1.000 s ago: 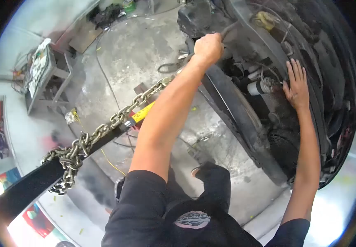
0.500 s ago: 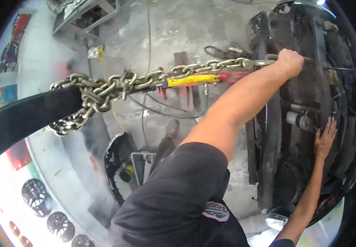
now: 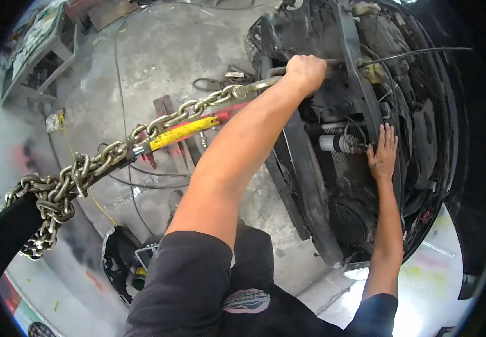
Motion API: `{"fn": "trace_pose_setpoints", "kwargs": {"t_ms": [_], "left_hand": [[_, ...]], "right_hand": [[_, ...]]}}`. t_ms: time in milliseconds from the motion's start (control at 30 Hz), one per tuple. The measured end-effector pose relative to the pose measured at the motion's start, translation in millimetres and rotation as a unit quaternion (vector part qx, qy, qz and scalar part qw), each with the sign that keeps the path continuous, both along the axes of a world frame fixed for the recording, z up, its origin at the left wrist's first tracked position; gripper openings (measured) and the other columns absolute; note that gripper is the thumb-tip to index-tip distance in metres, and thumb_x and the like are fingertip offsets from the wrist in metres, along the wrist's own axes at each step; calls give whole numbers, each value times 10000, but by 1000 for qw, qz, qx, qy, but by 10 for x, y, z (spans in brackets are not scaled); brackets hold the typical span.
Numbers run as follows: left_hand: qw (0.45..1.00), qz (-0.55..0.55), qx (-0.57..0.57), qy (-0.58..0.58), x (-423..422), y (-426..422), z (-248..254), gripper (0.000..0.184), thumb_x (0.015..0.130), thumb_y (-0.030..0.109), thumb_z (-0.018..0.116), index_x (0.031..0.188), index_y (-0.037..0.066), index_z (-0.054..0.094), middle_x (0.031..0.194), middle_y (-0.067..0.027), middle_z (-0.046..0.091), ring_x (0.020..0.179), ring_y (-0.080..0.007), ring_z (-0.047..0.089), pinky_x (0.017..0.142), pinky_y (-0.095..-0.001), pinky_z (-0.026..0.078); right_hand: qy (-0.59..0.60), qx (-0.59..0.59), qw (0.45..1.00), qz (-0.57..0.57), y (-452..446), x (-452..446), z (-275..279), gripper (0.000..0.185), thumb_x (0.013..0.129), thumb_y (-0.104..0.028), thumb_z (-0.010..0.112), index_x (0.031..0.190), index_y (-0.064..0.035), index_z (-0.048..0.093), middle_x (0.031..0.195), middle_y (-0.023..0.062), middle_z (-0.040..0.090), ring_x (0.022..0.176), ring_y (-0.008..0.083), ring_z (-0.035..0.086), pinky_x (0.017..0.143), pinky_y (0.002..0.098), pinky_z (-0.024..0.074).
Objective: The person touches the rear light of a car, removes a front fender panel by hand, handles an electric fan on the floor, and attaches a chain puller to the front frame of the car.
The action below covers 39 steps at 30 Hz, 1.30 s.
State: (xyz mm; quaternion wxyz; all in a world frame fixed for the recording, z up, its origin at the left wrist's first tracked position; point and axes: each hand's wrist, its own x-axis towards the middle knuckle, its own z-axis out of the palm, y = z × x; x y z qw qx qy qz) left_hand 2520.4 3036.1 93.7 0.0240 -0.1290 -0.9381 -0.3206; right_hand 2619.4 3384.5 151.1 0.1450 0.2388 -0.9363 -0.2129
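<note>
My left hand [image 3: 307, 73] is closed round a metal hook [image 3: 271, 83] at the front of an opened car [image 3: 361, 67]. From the hook a steel chain [image 3: 170, 119] runs down to the left and wraps round a black beam [image 3: 8, 230]. My right hand [image 3: 383, 154] lies flat with its fingers spread on the dark crossbar of the car front. Just left of it is a silver cylinder [image 3: 332, 142]. The tip of the hook is hidden behind my left fist and the car parts.
A yellow and red hydraulic ram [image 3: 184, 132] lies under the chain, with black hoses on the concrete floor [image 3: 164, 50]. A grey metal cart [image 3: 40, 62] stands at the upper left. A black bumper-like part [image 3: 115, 261] rests at the lower left.
The view has swung away and back. A thin dark rod now shows beyond my left fist. My left hand stays closed on the hook, and my right hand stays flat on the car.
</note>
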Motion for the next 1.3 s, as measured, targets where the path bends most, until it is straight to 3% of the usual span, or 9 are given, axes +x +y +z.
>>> {"fn": "trace_pose_setpoints", "kwargs": {"t_ms": [633, 1300], "left_hand": [[999, 6, -50, -5, -76, 154, 3, 215, 848, 121, 582, 1008, 86, 720, 1007, -134, 726, 957, -292, 706, 792, -399, 559], [991, 13, -104, 80, -18, 260, 43, 130, 825, 118, 618, 886, 64, 719, 912, -114, 738, 852, -261, 725, 677, -353, 568]], "right_hand": [[0, 1, 1000, -3, 110, -59, -91, 679, 884, -233, 570, 1485, -52, 310, 1538, 166, 308, 1443, 360, 247, 1174, 506, 221], [7, -7, 1000, -10, 198, -89, -143, 677, 878, -215, 555, 1489, -59, 310, 1551, 140, 296, 1453, 330, 238, 1179, 488, 216]]}}
